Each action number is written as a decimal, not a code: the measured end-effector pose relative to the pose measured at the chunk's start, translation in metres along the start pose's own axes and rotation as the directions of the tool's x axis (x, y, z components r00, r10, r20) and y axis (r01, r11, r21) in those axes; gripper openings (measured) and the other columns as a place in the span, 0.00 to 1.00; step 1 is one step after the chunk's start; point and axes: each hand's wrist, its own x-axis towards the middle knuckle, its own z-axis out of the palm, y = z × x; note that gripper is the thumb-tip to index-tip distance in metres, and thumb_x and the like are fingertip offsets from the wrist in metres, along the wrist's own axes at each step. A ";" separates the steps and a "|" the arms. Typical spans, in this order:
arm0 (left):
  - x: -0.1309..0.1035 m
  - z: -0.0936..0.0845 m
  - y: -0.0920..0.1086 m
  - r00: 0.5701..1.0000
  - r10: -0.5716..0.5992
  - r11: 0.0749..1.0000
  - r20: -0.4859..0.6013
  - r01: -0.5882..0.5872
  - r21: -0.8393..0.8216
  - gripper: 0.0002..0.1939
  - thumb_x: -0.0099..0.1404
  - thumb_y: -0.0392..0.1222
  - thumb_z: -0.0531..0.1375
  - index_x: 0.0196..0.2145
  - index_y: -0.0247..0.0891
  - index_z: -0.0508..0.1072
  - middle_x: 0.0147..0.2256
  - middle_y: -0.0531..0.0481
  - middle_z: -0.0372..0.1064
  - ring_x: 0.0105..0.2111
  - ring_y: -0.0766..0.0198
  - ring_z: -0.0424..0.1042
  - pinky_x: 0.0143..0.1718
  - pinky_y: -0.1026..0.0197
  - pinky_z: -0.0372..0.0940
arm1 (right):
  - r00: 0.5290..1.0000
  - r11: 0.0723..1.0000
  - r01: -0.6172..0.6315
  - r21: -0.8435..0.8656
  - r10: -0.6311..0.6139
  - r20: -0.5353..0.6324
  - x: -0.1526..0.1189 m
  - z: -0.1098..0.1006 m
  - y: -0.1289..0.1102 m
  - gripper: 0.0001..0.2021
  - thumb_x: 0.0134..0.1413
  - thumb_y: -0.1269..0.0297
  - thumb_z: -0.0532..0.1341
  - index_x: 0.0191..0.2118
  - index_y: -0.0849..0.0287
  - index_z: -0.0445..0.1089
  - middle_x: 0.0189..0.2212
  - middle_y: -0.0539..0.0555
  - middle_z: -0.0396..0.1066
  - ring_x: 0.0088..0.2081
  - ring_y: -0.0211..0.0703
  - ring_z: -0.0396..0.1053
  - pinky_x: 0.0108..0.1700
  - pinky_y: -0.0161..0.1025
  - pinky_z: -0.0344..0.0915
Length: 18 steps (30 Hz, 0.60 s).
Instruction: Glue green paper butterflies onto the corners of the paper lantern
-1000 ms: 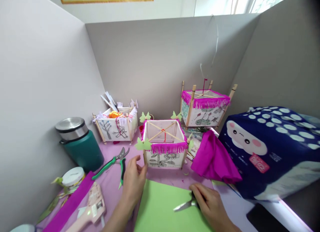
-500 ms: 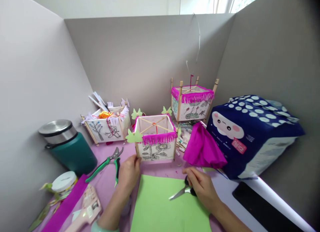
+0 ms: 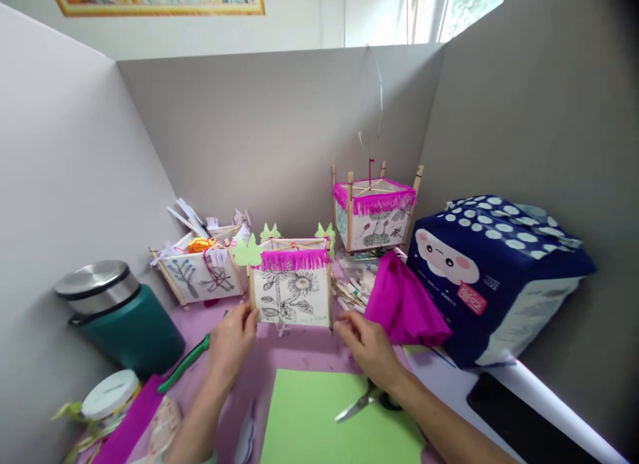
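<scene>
My left hand (image 3: 232, 337) pinches the lower left corner post of a square paper lantern (image 3: 294, 303), which is tipped so its front panel faces me. That panel carries a black flower drawing, a magenta fringe along its top edge, and green paper butterflies at the upper corners. Close to the lantern's lower right corner is my right hand (image 3: 372, 344), fingers partly stretched; a small gap seems to separate them from the post. Scissors (image 3: 357, 407) lie spread on a sheet of green paper (image 3: 319, 431), partly beneath my right forearm.
Two more lanterns stand behind, one at left (image 3: 202, 277) and one at right (image 3: 382, 224). A teal flask (image 3: 134, 327), green-handled pruners (image 3: 187, 363) and a white-lidded jar (image 3: 110, 394) are leftward. Rightward are magenta crepe paper (image 3: 399, 304), a blue package (image 3: 494, 284) and a black phone (image 3: 519, 411).
My right hand has left the scissors and moved up and left to the lantern. My left hand has tilted the lantern back, showing more of its front. The view has tipped upward.
</scene>
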 end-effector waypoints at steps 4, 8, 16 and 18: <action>-0.003 0.013 -0.011 0.999 -0.007 0.998 -0.035 0.005 -0.066 0.12 0.64 0.46 0.49 0.37 0.40 0.70 0.32 0.50 0.75 0.31 0.60 0.73 0.31 0.63 0.59 | 0.999 0.998 0.051 0.024 -0.051 0.010 -0.006 0.014 0.003 0.12 0.59 0.58 0.56 0.40 0.60 0.69 0.24 0.49 0.68 0.25 0.39 0.65 0.28 0.33 0.57; -0.008 0.019 -0.012 0.998 -0.016 0.987 -0.056 0.007 -0.163 0.12 0.64 0.47 0.49 0.37 0.41 0.69 0.29 0.51 0.74 0.30 0.60 0.73 0.33 0.62 0.61 | 0.998 0.998 0.057 0.013 -0.057 0.009 -0.009 0.021 0.011 0.08 0.59 0.63 0.56 0.38 0.60 0.70 0.26 0.51 0.71 0.28 0.40 0.68 0.31 0.34 0.59; -0.014 0.015 -0.003 0.997 0.054 0.992 0.055 -0.047 -0.121 0.07 0.62 0.42 0.52 0.33 0.39 0.68 0.31 0.48 0.74 0.31 0.59 0.73 0.34 0.61 0.62 | 0.998 0.989 0.062 -0.136 -0.064 -0.012 -0.005 0.027 0.031 0.10 0.61 0.66 0.51 0.36 0.60 0.68 0.28 0.54 0.73 0.30 0.44 0.71 0.31 0.36 0.61; -0.015 0.011 -0.001 0.983 0.085 0.991 0.160 -0.068 -0.113 0.05 0.59 0.40 0.54 0.32 0.39 0.69 0.31 0.48 0.75 0.31 0.59 0.73 0.32 0.62 0.62 | 1.000 0.981 0.014 -0.194 -0.013 0.009 -0.003 0.027 0.035 0.10 0.60 0.67 0.50 0.36 0.60 0.68 0.29 0.55 0.74 0.32 0.45 0.72 0.32 0.36 0.62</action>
